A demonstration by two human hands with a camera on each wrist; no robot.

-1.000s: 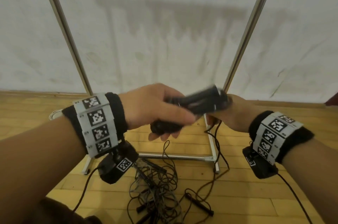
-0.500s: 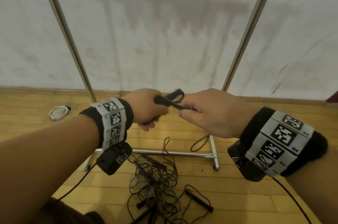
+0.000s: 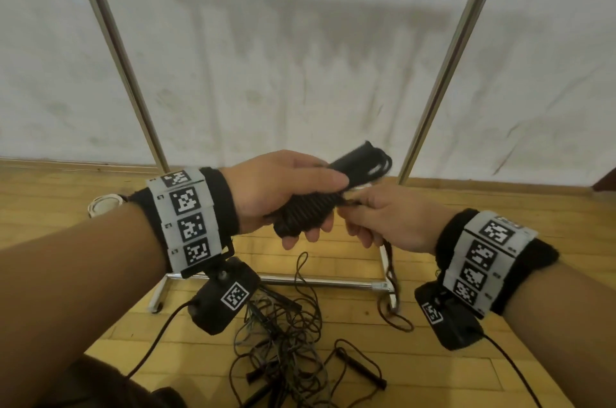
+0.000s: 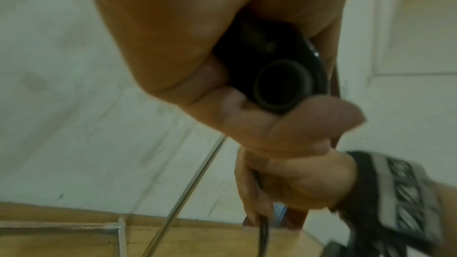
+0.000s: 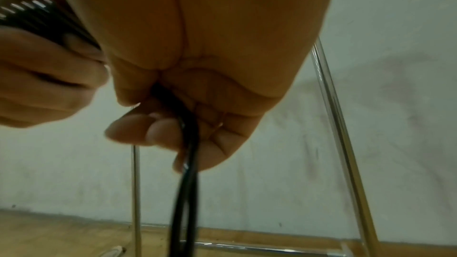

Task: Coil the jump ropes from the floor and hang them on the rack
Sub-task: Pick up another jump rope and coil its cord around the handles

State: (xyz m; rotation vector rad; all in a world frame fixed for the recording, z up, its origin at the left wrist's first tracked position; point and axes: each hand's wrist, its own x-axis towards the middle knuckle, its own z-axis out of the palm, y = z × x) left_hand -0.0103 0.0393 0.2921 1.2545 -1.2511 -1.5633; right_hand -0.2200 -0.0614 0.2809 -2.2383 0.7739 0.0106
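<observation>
Overhead, hands (image 3: pixel 333 204) (rope (image 3: pixel 390 269)-bound) between uprights (image 3: pixel 446 64)

Gym-like room: wooden floor (image 3: pixel 500 207), jump ropes (image 3: pixel 283 351)

I get soft, even indoor light; a dim streaked shadow lies across the white wall (image 3: pixel 300 74). The head view bows the rack poles (image 3: pixel 446 67) outward. Both wrist views are dim, blurred and noisy up close.
</observation>
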